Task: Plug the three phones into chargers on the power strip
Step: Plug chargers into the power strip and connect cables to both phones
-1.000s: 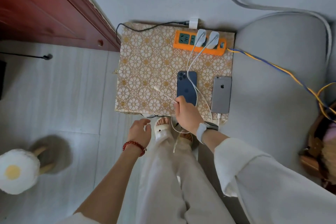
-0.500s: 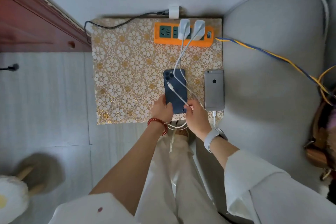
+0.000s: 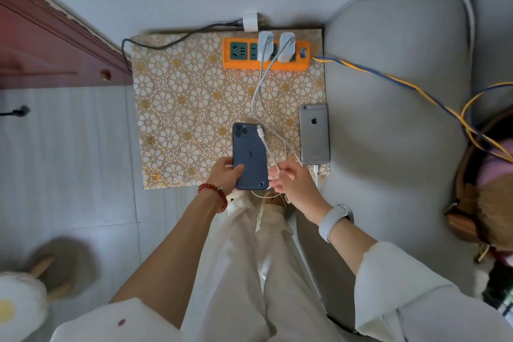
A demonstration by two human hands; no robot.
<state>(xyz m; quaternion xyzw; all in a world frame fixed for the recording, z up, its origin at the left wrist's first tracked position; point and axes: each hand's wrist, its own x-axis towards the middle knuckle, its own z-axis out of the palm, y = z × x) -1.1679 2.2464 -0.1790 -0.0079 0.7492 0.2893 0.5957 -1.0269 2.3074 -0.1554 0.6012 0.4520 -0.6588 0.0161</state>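
Note:
A dark blue phone lies face down on the flower-patterned table. My left hand grips its near left edge. My right hand is pinched on a white charging cable, whose free plug rests on the blue phone's upper right corner. A grey phone lies to the right with a white cable in its near end. An orange power strip at the table's far edge carries two white chargers. Only two phones are in view.
A grey sofa cushion borders the table on the right, crossed by a blue and yellow cord. A red wooden cabinet stands at the left. A white plug sits on the wall behind the table. A fluffy stool is at lower left.
My left hand came up from my knee to grip the blue phone. My right hand slid down the white cable, and its plug end now rests on the phone's top right.

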